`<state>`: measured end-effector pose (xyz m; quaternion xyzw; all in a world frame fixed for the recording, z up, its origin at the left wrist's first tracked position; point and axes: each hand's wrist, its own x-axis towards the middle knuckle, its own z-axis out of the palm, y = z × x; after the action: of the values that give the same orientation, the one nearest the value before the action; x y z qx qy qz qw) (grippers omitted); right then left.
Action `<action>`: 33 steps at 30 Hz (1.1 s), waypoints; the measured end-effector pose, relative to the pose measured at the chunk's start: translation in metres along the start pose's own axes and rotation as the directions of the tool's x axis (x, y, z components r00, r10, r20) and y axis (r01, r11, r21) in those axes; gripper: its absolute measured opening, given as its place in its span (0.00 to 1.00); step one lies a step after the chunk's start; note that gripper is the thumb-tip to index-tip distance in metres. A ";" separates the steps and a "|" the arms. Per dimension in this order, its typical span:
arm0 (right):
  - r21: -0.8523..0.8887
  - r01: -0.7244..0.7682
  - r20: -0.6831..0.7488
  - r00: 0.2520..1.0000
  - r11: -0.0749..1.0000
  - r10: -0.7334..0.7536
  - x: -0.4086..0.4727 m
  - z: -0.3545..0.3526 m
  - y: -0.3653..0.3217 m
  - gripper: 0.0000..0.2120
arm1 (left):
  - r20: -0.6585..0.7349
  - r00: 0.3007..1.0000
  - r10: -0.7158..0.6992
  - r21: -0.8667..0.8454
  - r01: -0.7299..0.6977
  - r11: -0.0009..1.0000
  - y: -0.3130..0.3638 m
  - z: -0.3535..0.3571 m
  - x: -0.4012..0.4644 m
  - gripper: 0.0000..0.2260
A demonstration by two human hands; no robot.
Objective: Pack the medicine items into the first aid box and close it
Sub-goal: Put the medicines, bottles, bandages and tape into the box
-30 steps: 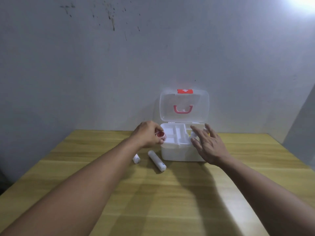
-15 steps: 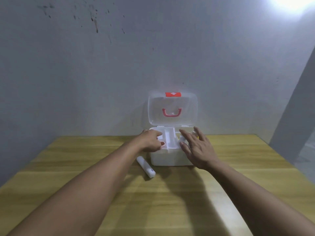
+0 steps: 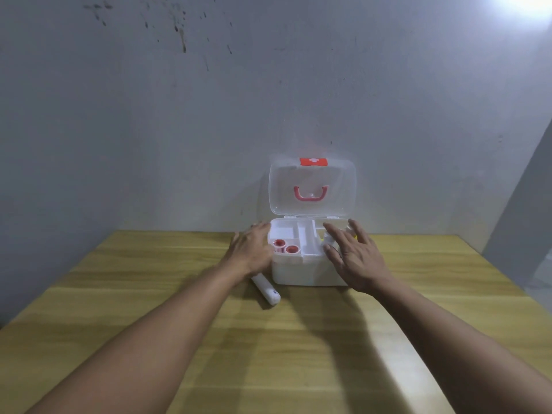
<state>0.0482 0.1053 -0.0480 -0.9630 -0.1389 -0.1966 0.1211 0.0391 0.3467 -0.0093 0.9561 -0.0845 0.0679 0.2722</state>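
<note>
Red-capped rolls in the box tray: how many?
2, side by side in the front-left compartment of the first aid box: one nearer the left hand, one to its right. Others may be hidden under the hands.

Single head cam, looks fwd/down over table (image 3: pixel 298 354), box (image 3: pixel 307 270) near.

White cross on red latch (image 3: pixel 313 161)

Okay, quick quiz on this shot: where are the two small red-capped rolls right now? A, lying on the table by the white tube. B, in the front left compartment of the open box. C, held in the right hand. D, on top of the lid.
B: the two red-capped rolls sit side by side in the front left compartment of the first aid box, beside the left hand.
</note>
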 end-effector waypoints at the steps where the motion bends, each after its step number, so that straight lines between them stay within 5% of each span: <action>1: -0.001 -0.002 0.002 1.000 1.000 0.002 0.000 0.000 0.000 0.26 | -0.055 0.994 -0.092 -0.004 0.091 0.996 -0.009 -0.003 -0.004 0.27; 6: 0.008 -0.008 -0.005 1.000 1.000 0.008 -0.001 -0.002 -0.001 0.26 | -0.025 0.902 -0.432 0.099 0.432 0.896 -0.046 0.000 -0.029 0.18; 12: 0.012 -0.016 0.013 1.000 1.000 0.016 0.000 -0.002 -0.003 0.25 | -0.004 0.911 -0.412 -0.014 0.412 0.911 -0.048 0.017 -0.032 0.13; 19: 0.015 -0.011 -0.003 1.000 1.000 0.011 -0.001 -0.001 -0.003 0.26 | -0.041 0.888 -0.459 0.084 0.460 0.884 -0.021 0.047 -0.023 0.31; 25: 0.012 -0.008 -0.009 1.000 1.000 0.008 -0.001 -0.001 -0.002 0.26 | -0.129 0.893 -0.431 0.059 0.441 0.896 -0.019 0.059 -0.018 0.10; 33: 0.015 -0.005 -0.018 1.000 1.000 0.005 -0.002 -0.001 -0.002 0.26 | -0.309 0.880 -0.362 -0.101 0.348 0.932 0.001 -0.007 0.011 0.10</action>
<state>0.0458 0.1065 -0.0478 -0.9606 -0.1369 -0.2040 0.1300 0.0489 0.3480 -0.0011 0.9252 0.1362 0.1703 0.3105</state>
